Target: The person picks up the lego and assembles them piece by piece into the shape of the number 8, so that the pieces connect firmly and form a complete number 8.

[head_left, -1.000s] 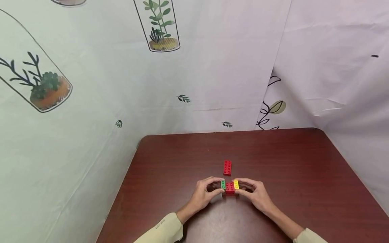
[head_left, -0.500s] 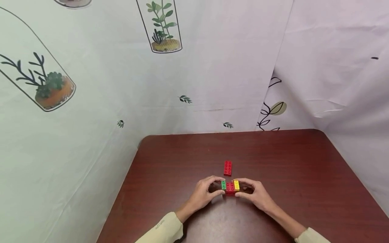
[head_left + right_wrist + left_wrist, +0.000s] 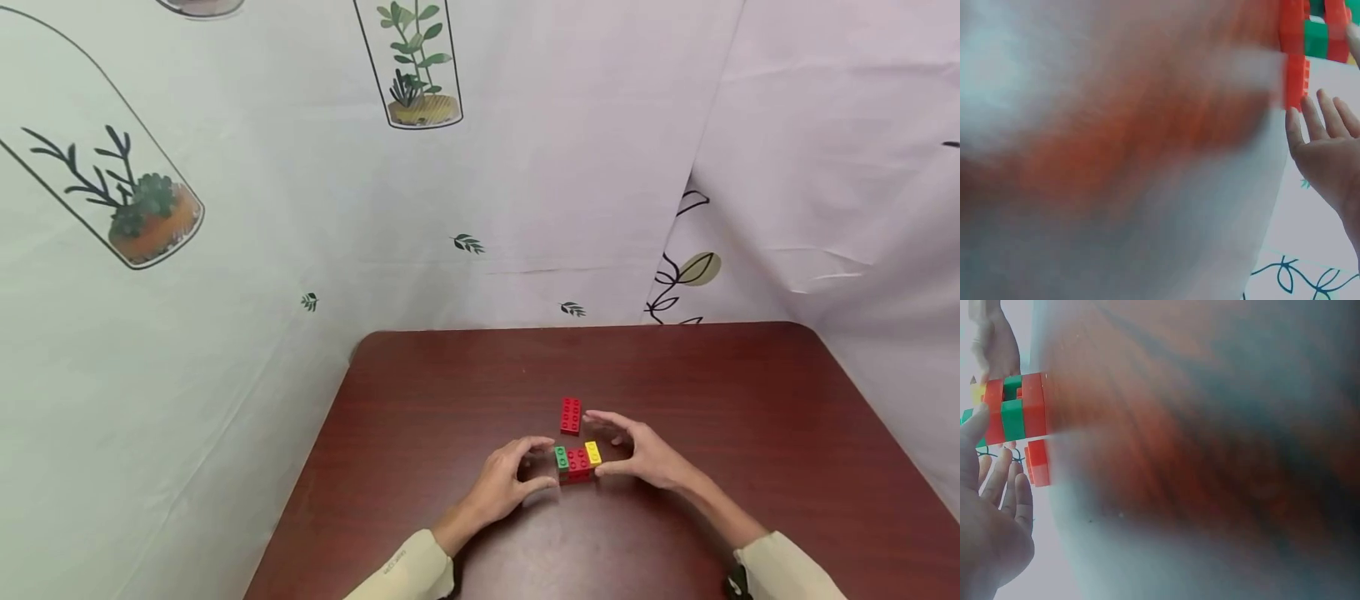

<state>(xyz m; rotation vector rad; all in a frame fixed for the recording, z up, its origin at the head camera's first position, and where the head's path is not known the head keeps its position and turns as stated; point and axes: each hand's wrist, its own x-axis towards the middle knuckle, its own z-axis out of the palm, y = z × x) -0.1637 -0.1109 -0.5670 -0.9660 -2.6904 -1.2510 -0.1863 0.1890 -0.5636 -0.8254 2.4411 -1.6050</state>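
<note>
A stack of toy building bricks point(image 3: 577, 477) stands on the table. In the left wrist view, the layers are a red brick point(image 3: 1034, 406) at the bottom, green bricks point(image 3: 1014, 420) with a gap between them, and another red brick point(image 3: 994, 412). On top, a small green brick point(image 3: 561, 459) sits at the left end and a small yellow brick point(image 3: 592, 452) at the right end. My left hand point(image 3: 504, 482) is beside the green end, thumb and fingers spread around it. My right hand point(image 3: 654, 457) has its fingers spread wide, thumb tip close to the yellow brick.
Behind the stack a loose red brick point(image 3: 571, 416) lies studs up, close to the right fingertips. The dark wooden table point(image 3: 450, 383) ends at a wall covering point(image 3: 525, 192) printed with plants, which also runs along the left and right sides.
Both hands have loosened from the bricks. The right fingers have swung up and away from the yellow brick toward the loose red one, and the left thumb has parted from the green brick.
</note>
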